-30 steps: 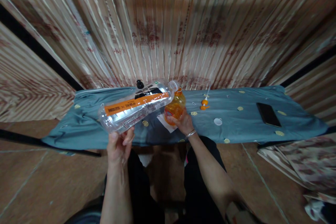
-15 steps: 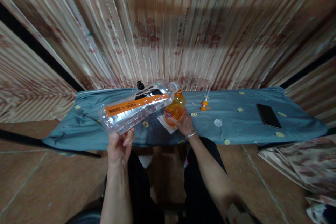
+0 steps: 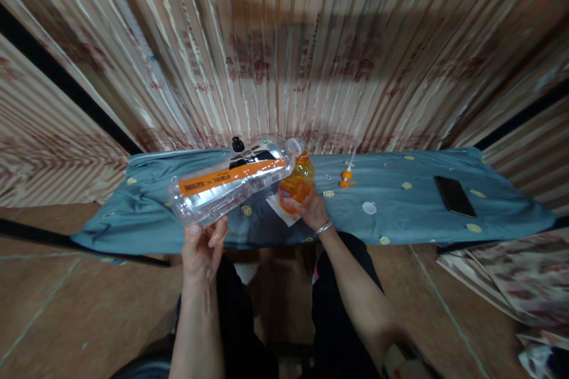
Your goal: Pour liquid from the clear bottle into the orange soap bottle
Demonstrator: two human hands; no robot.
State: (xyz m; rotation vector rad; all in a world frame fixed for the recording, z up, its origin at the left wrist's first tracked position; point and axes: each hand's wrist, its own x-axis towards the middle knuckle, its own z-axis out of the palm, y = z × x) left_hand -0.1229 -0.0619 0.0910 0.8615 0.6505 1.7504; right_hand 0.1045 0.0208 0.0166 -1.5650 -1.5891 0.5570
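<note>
My left hand [image 3: 205, 246] grips the base end of a large clear plastic bottle [image 3: 235, 180] with an orange and silver label. The bottle is tilted, its uncapped mouth pointing right at the opening of a smaller orange bottle [image 3: 297, 183]. Whether the two mouths touch I cannot tell. My right hand [image 3: 311, 210], with a silver bangle at the wrist, is wrapped round the lower part of the orange bottle, which stands nearly upright. Beneath that bottle lies a piece of white paper [image 3: 284, 213]. An orange pump top [image 3: 347, 176] with a clear tube lies to the right.
A teal patterned cloth [image 3: 391, 213] covers the narrow table. On it are a white round lid [image 3: 368, 208], a black phone [image 3: 454, 196] at the right and a small black object [image 3: 237, 144] at the back. Pleated curtains [image 3: 284, 71] hang behind, between black poles.
</note>
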